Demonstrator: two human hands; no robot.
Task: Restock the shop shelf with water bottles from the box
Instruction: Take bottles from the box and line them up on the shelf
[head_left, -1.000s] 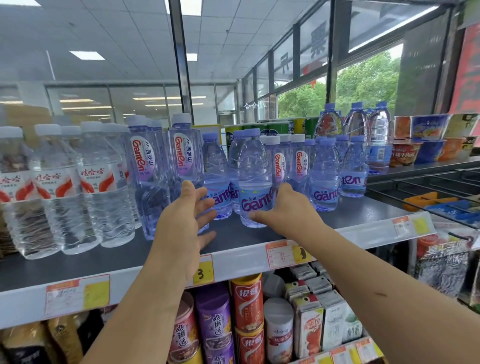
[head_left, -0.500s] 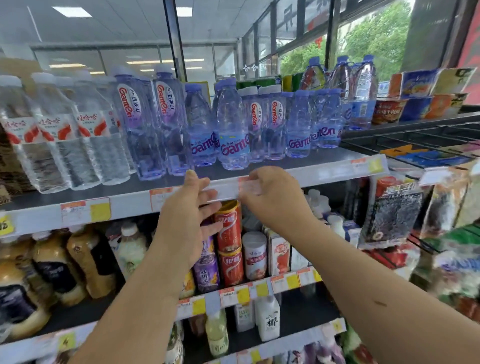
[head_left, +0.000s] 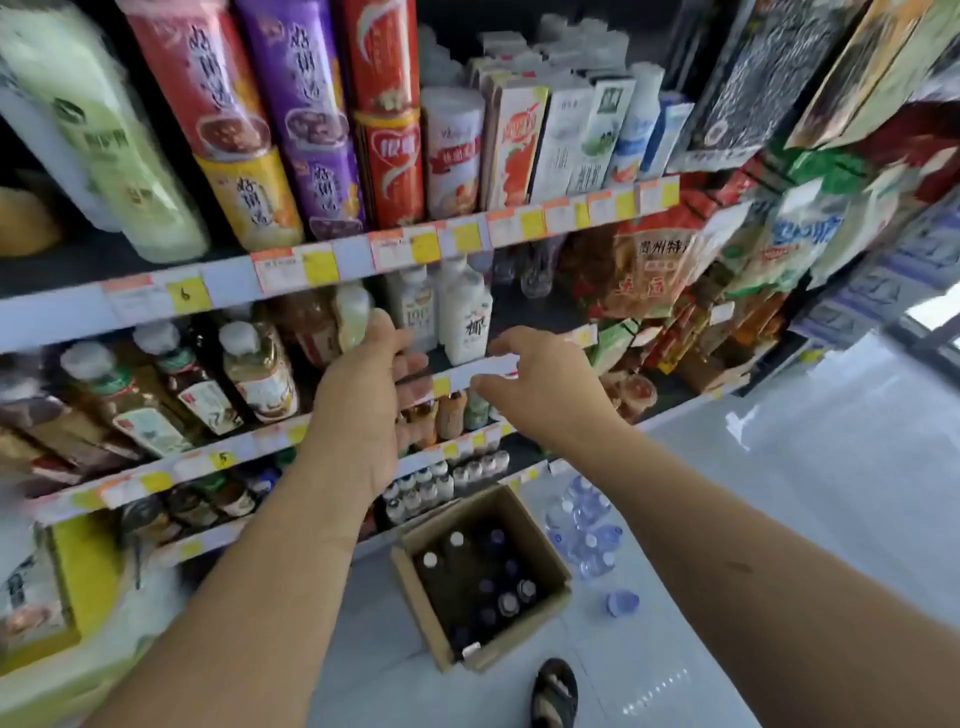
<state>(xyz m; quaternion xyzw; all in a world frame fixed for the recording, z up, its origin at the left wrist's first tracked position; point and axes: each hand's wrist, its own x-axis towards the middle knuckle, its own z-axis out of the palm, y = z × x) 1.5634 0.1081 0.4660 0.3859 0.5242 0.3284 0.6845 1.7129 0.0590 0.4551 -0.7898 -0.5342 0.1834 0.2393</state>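
I see my left hand (head_left: 363, 395) and right hand (head_left: 540, 384) both held out in front of the lower shelves (head_left: 311, 265), near each other but apart, fingers loose and empty, gripping nothing. Below them the cardboard box (head_left: 415, 587) stands open on the pale floor (head_left: 779, 519), just in front of the bottom shelf, with the water bottles (head_left: 488, 582) upright inside, only their caps showing from above. Just right of the box a wrapped pack (head_left: 587, 530) of clear bottles lies on the floor. A sandalled foot (head_left: 555, 693) stands near the box's closest corner. Tall cans (head_left: 387, 156) and drink cartons (head_left: 563, 140) fill the shelf above my hands.
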